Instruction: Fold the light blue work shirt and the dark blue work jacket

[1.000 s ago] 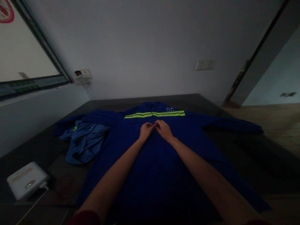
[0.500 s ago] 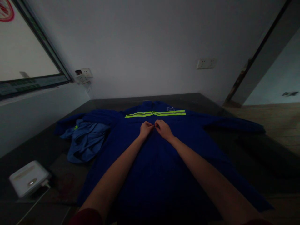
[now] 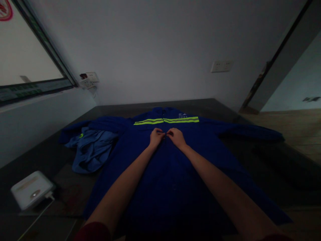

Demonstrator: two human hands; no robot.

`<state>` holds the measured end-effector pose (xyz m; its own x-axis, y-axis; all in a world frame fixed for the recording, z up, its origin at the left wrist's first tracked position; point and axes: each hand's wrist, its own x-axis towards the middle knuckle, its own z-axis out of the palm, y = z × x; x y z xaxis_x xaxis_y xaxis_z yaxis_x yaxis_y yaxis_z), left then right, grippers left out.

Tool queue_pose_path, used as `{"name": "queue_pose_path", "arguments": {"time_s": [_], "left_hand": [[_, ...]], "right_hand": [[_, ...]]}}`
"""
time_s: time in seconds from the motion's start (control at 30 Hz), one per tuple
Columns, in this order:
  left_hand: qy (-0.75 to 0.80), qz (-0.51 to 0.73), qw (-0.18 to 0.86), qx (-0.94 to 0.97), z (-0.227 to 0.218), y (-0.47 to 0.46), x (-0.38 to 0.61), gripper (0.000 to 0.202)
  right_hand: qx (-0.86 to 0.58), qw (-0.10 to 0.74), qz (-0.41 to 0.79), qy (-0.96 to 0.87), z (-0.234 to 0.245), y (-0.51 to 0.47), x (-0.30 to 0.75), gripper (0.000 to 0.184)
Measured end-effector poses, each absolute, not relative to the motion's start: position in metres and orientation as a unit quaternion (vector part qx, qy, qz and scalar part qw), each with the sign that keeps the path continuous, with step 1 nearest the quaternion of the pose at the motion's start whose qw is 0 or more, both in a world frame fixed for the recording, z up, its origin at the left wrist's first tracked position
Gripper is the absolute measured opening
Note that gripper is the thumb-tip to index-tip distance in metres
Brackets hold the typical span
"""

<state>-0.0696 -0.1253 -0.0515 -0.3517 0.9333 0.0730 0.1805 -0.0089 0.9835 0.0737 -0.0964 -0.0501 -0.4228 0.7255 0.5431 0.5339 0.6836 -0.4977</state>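
Observation:
A dark blue work jacket (image 3: 200,150) lies front up and spread out, its collar at the far side. A yellow-green reflective stripe (image 3: 181,120) crosses its chest, with pale printing above the stripe on the right. At the jacket's front opening, just below the stripe, my left hand (image 3: 156,138) pinches the fabric edge. Close beside it my right hand (image 3: 176,137) is also closed in a pinch on the jacket's front, the fingertips of both hands almost touching. Whatever small fastening lies between the fingertips is too dark to make out.
A dark table (image 3: 200,104) bears the jacket and stands against a pale wall. On the left lie a crumpled lighter blue garment (image 3: 94,147) and a white box-shaped device (image 3: 32,190) with a cable. Wall sockets (image 3: 222,66) sit above the table.
The fingertips of my right hand have closed in a little toward my left hand at the jacket front. The jacket lies as before; the view has shifted very slightly.

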Motion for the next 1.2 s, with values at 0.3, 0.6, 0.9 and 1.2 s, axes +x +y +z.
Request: {"name": "queue_pose_path", "arguments": {"time_s": [0.3,0.6,0.9,1.2], "left_hand": [[0.613,0.541,0.315,0.482,-0.0525,-0.1284,-0.0701,0.021],[0.62,0.536,0.283,0.497,-0.0534,-0.1285,-0.0725,0.019],[0.621,0.525,0.271,0.515,-0.0511,-0.1275,-0.0719,0.013],[0.607,0.527,0.264,0.533,-0.0469,-0.1339,-0.0684,0.016]], "right_hand": [[-0.383,0.353,0.122,-0.845,-0.0523,-0.0929,0.0734,0.002],[-0.379,0.325,0.123,-0.857,-0.0503,-0.0957,0.0724,0.007],[-0.339,0.411,0.155,-0.832,-0.0453,-0.1002,0.0719,0.016],[-0.326,0.38,0.13,-0.856,-0.0452,-0.0994,0.0707,0.015]]}}
